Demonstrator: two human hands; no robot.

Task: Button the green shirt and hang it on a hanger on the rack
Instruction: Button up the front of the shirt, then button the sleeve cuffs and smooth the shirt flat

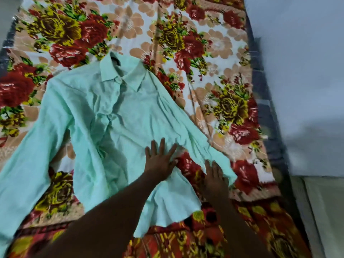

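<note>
A floral bedsheet [214,53] lies beside a pale wall [297,62].

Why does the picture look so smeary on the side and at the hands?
Head view: blur, likely from movement, smears the wall on the right and softens the left hand and right hand; the shirt in the middle looks sharper; light is soft, with faint shadows in its creases.

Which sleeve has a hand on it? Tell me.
The sleeve on the picture's right: the right hand touches its cuff end. The other sleeve lies far left, untouched.
</note>
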